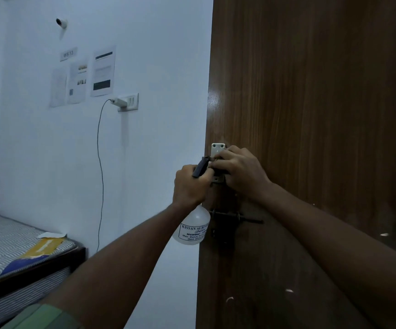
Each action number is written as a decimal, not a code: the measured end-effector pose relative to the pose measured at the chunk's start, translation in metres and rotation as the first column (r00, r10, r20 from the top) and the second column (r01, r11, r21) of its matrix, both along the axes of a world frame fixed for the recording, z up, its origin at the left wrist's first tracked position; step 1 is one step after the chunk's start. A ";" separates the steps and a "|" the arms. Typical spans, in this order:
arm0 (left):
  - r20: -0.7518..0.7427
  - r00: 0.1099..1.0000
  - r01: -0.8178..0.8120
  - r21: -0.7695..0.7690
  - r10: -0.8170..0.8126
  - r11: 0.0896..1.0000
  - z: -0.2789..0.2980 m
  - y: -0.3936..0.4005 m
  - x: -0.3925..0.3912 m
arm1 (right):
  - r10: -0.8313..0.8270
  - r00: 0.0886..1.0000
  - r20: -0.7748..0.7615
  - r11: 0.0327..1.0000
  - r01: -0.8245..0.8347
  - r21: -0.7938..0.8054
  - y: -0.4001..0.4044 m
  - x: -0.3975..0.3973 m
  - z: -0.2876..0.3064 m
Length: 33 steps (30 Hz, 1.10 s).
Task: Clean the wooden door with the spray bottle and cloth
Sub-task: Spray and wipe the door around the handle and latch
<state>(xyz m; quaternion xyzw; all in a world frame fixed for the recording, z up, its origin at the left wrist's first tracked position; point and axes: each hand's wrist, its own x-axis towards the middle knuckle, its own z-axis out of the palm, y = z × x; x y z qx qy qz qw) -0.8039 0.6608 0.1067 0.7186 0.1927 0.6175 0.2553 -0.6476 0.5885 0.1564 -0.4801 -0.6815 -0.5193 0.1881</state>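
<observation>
Both hands met at the wooden door edge: left hand gripped the spray bottle neck; right hand curled fingers around its black nozzle, beside the latch plate.

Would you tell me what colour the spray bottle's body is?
Translucent white with dark printed lettering, on the spray bottle in the head view.
</observation>
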 end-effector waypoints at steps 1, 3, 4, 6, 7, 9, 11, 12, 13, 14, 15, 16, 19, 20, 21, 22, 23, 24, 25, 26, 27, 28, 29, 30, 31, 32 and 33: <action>0.003 1.000 0.002 -0.001 -0.002 1.000 0.001 0.000 -0.002 | 0.001 1.000 0.024 1.000 -0.001 0.009 -0.006 0.007 -0.003; -0.010 1.000 0.024 0.012 -0.024 1.000 0.002 0.001 -0.003 | 0.013 0.997 0.078 0.998 -0.017 0.052 -0.024 0.025 -0.008; -0.019 0.999 0.034 0.014 -0.034 0.999 0.002 0.001 -0.004 | 0.020 0.995 0.096 0.997 -0.027 0.071 -0.033 0.034 -0.010; -0.030 0.998 0.052 0.009 -0.051 0.999 0.002 0.000 -0.005 | 0.029 0.994 0.102 0.997 -0.036 0.072 -0.051 0.044 -0.010; -0.037 0.998 0.057 0.005 -0.057 0.998 0.001 -0.001 -0.005 | 0.035 0.997 0.076 0.998 -0.038 0.051 -0.055 0.044 -0.009; -0.063 0.996 0.068 -0.012 -0.069 0.998 -0.002 -0.002 -0.007 | 0.061 0.995 -0.085 0.998 -0.061 -0.006 -0.054 0.037 -0.001; -0.091 0.993 0.074 -0.019 -0.076 0.997 -0.004 -0.003 -0.008 | 0.116 0.938 -0.328 0.989 -0.140 -0.052 -0.045 0.028 0.014; -0.101 0.992 0.070 -0.015 -0.071 0.997 -0.003 -0.004 -0.008 | 0.143 0.907 -0.395 0.982 -0.178 -0.054 -0.039 0.024 0.023; -0.105 0.992 0.066 -0.012 -0.067 0.998 -0.003 -0.004 -0.008 | 0.147 0.900 -0.411 0.981 -0.184 -0.053 -0.032 0.020 0.032; -0.105 0.992 0.065 -0.007 -0.065 0.998 -0.001 -0.005 -0.009 | 0.130 0.914 -0.383 0.984 -0.165 -0.060 -0.025 0.015 0.040; -0.104 0.993 0.059 -0.005 -0.060 0.998 0.002 -0.005 -0.009 | 0.094 0.943 -0.320 0.988 -0.127 -0.085 -0.018 0.010 0.046; -0.102 0.993 0.053 -0.004 -0.053 0.999 0.004 -0.005 -0.009 | 0.045 0.973 -0.225 0.989 -0.074 -0.125 -0.011 0.004 0.050; -0.090 0.995 0.038 0.006 -0.037 0.999 0.012 -0.003 -0.010 | -0.092 0.995 0.045 0.971 0.100 -0.219 -0.002 -0.007 0.065; -0.084 0.996 0.036 0.016 -0.034 0.999 0.015 -0.003 -0.009 | -0.121 0.990 0.072 0.967 0.134 -0.216 -0.002 -0.006 0.072; -0.082 0.996 0.033 0.023 -0.031 0.999 0.016 -0.002 -0.008 | -0.136 0.989 0.060 0.969 0.145 -0.199 -0.002 -0.006 0.077; -0.078 0.997 0.030 0.026 -0.028 0.999 0.018 -0.001 -0.007 | -0.139 0.990 0.025 0.974 0.141 -0.176 -0.001 -0.006 0.080; -0.074 0.997 0.023 0.026 -0.021 0.999 0.018 -0.001 -0.006 | -0.133 0.991 -0.001 0.979 0.131 -0.154 0.000 -0.006 0.080; -0.069 0.998 0.015 0.021 -0.014 1.000 0.019 0.001 -0.006 | -0.124 0.992 -0.002 0.981 0.122 -0.154 0.002 -0.007 0.077; -0.068 0.998 0.011 0.009 -0.010 1.000 0.018 0.003 -0.006 | -0.127 0.992 0.023 0.974 0.129 -0.188 0.002 -0.008 0.073; -0.068 0.998 0.013 -0.006 -0.013 1.000 0.017 0.003 -0.005 | -0.141 0.988 0.067 0.956 0.154 -0.249 -0.001 -0.007 0.071; -0.077 0.997 0.013 -0.013 -0.014 1.000 0.017 0.007 -0.006 | -0.160 0.982 0.100 0.932 0.184 -0.312 -0.006 -0.005 0.071; -0.083 0.996 0.018 -0.024 -0.020 1.000 0.016 0.008 -0.006 | -0.180 0.977 0.118 0.911 0.211 -0.355 -0.012 -0.001 0.077; -0.088 0.996 0.024 -0.032 -0.027 0.999 0.017 0.011 -0.006 | -0.191 0.974 0.123 0.903 0.223 -0.367 -0.016 0.003 0.085; -0.096 0.995 0.027 -0.037 -0.031 0.999 0.017 0.013 -0.007 | -0.186 0.976 0.110 0.912 0.213 -0.349 -0.018 0.007 0.092; -0.107 0.994 0.028 -0.040 -0.032 0.999 0.017 0.014 -0.007 | -0.169 0.983 0.073 0.931 0.183 -0.315 -0.016 0.009 0.095; -0.114 0.993 0.028 -0.043 -0.032 0.999 0.018 0.015 -0.008 | -0.147 0.989 0.011 0.951 0.144 -0.272 -0.012 0.009 0.094; -0.120 0.992 0.028 -0.044 -0.033 0.999 0.020 0.015 -0.008 | -0.121 0.991 -0.065 0.968 0.103 -0.228 -0.008 0.008 0.088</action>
